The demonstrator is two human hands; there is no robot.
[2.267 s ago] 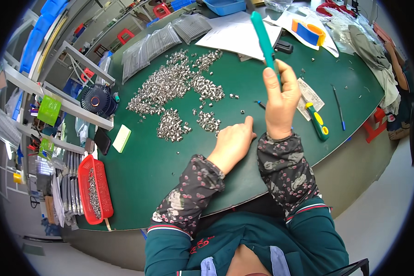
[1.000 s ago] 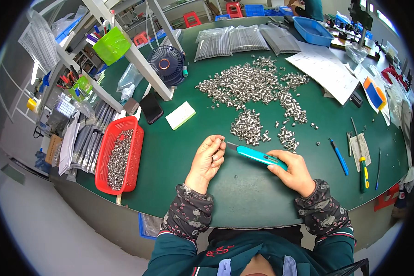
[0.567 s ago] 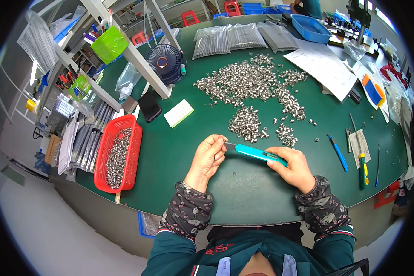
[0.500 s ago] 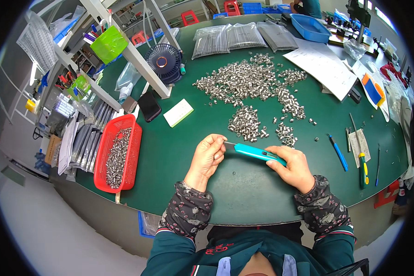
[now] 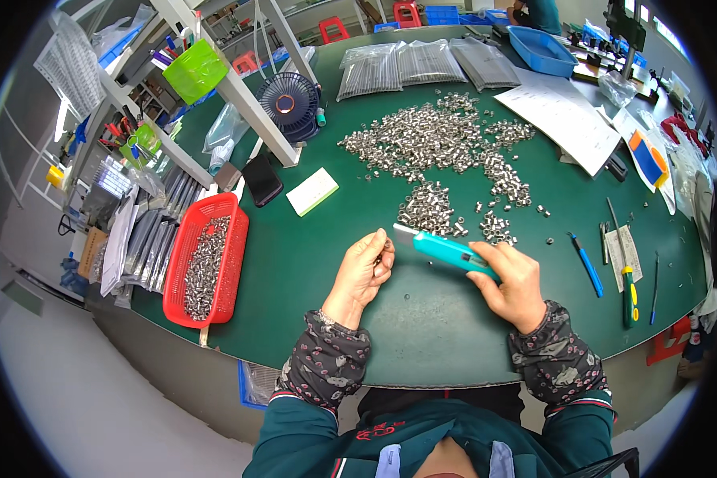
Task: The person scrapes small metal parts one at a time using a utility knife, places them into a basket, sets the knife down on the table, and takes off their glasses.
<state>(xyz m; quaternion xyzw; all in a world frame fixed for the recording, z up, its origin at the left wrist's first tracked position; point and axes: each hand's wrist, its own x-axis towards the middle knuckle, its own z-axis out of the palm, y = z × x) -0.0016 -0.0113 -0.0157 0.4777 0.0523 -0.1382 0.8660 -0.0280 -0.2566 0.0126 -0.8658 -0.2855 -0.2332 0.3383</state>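
1. Holding steady since half a second ago, the right hand [image 5: 511,280] stays wrapped around the teal tool [image 5: 452,250], tip at ten o'clock toward the left hand [image 5: 364,269].
2. Left fingers are pinched together on a tiny metal piece, barely visible.
3. Loose metal pieces [image 5: 438,143] lie at twelve o'clock; red basket [image 5: 207,259] at nine; nothing blocks the hands.

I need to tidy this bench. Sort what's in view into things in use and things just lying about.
In use:
left hand, pinching a small metal piece
right hand, holding the teal tool
loose metal pieces
red basket

Lying about:
small fan
black phone
white box
blue pen
papers
blue tray
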